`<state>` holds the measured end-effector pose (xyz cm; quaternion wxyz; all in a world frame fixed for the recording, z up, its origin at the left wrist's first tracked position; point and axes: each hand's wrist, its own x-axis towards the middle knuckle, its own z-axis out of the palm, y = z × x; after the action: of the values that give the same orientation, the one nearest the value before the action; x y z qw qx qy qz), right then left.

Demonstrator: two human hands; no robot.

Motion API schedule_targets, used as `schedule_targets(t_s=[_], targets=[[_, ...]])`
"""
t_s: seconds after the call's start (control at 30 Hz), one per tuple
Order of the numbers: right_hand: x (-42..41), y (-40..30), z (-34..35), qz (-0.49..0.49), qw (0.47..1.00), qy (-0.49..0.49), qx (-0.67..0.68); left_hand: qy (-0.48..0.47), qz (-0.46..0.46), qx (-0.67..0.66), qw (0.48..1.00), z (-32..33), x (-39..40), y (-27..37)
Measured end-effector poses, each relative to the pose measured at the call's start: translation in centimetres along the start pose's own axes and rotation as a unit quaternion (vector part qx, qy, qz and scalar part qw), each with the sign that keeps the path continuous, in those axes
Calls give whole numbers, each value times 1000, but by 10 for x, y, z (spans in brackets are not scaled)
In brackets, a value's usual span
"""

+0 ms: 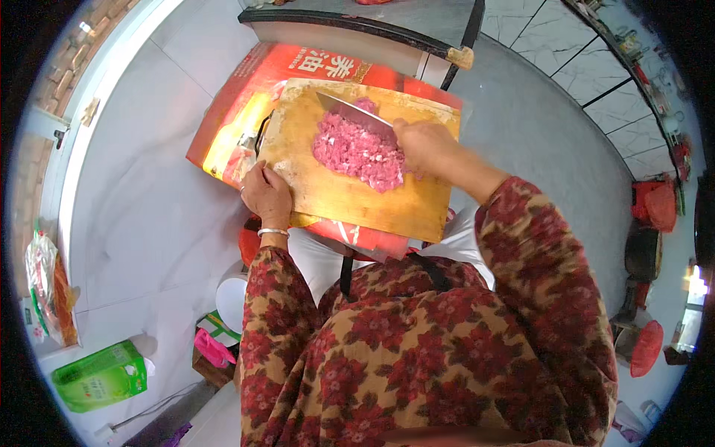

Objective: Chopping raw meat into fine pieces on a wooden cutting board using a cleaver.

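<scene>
Before me is a wooden cutting board (357,204) bearing a spread mound of minced raw meat (357,153). My right hand (422,142) grips the handle of a cleaver-like kitchen knife (357,113), whose broad blade lies across the far part of the meat. The handle itself is hidden by my fingers. At the board's left edge, near a black wire handle (262,134), my left hand (267,193) holds the near left corner, thumb on top. Beneath the board is a red and yellow printed carton or sheet (240,120) bearing writing.
A dark-edged counter or table (357,25) stands just beyond the board. On the left, a green pouch (100,375) lies on the tiled floor (151,234), with a white bucket (230,299) closer to me. Red stools or basins (647,349) line the right side.
</scene>
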<state>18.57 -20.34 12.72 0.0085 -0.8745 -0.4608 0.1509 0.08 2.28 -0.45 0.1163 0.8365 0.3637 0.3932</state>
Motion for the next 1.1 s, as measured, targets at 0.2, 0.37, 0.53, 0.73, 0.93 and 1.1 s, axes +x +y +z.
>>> schedule_targets(t_s=[0.2,0.37,0.53,0.73,0.93,1.1], targets=[[-9,-6,-11,35,993,94,55,11,13,1,1000,-3,1,2],[-5,8,-10,-47,999,19,-5,10,8,10,1000,2,1,1],[-4,7,8,0,998,56,20,-7,-10,1,1000,-2,2,0],[-9,4,-19,-17,998,46,27,9,5,12,1000,2,-1,-3],[0,20,-2,-54,998,15,-5,7,12,6,1000,3,0,-2],[-7,3,-7,13,996,76,35,2,9,-5,1000,-1,2,5]])
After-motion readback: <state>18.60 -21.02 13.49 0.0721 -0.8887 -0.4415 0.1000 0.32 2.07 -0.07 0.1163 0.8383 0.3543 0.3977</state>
